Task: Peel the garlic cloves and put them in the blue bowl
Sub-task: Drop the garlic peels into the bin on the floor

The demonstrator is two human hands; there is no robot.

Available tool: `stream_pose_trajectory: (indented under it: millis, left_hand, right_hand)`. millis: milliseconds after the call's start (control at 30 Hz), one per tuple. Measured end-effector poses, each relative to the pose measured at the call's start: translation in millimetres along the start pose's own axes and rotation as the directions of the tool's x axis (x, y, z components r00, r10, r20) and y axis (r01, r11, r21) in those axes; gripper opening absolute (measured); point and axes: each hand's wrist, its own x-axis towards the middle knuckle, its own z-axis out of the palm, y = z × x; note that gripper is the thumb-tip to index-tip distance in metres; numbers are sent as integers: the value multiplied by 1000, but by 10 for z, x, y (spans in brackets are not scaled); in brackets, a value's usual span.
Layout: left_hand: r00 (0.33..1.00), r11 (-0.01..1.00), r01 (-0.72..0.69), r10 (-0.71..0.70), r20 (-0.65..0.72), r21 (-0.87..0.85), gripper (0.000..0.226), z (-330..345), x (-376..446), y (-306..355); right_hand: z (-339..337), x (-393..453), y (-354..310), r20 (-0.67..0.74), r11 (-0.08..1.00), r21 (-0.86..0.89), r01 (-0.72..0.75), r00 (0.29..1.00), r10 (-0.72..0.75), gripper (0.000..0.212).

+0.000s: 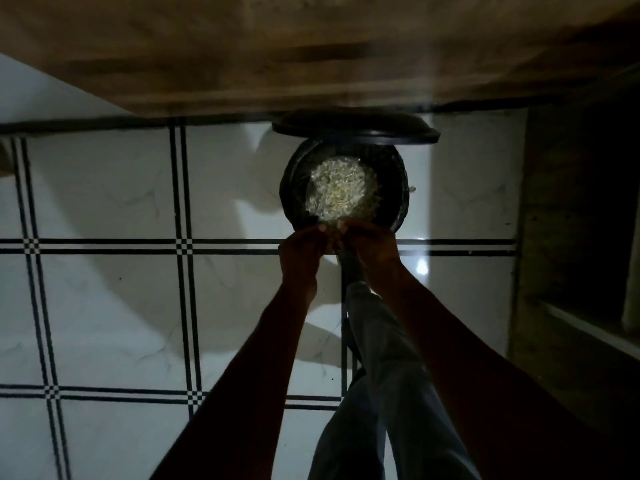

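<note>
The scene is dim. A round black bin stands on the floor with its lid raised behind it. Inside lies a pale heap of papery peels. My left hand and my right hand meet just above the bin's near rim, fingertips together around something small. What they pinch is too dark to make out. No blue bowl or whole garlic clove shows in the head view.
White floor tiles with black grid lines spread to the left and front. A wooden counter underside runs overhead at the top. A dark wooden cabinet stands on the right. My trouser leg reaches toward the bin.
</note>
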Motion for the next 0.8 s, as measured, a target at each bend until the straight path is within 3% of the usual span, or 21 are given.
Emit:
stream_pose_trajectory:
  millis: [133,233,333,400,500,533,633,700,767,800]
  left_hand:
    - [995,983,56,-71,75,177,33,66,562,-94]
    - [994,965,78,-94,53,250,23,115,777,16]
    - [993,968,110,-117,18,226,35,181,967,81]
    - [990,975,127,-135,31,183,38,230,997,126]
    - [979,978,158,-174,110,138,39,282,1028,94]
    - [970,973,191,-208,125,131,41,307,1028,117]
    - [954,970,225,-239,180,94,48,397,1014,231]
    - [961,972,228,-233,151,49,47,431,1057,275]
    - [961,972,217,-196,195,-90,43,441,1097,291]
    - [963,969,210,-182,199,-129,43,451,1124,282]
  right_hand:
    - [36,507,-10,-41,991,-14,-132,990,132,26]
    - [78,795,-52,-60,980,-86,-181,983,176,28]
    - [108,989,-150,-158,969,-212,-126,983,93,42]
    - [124,1058,-183,-152,929,-356,-100,987,48,48]
    - [154,1105,-67,-75,927,-366,79,991,-114,12]
    - [192,1087,-53,-75,910,-390,143,980,-186,9]
    - [323,1071,11,56,894,-384,231,972,-227,35]
    - [321,1116,53,163,862,-465,200,977,-139,45]
    - [326,1111,-1,138,881,-457,119,989,-62,55]
    - [344,1115,-12,115,900,-407,154,987,-116,58]
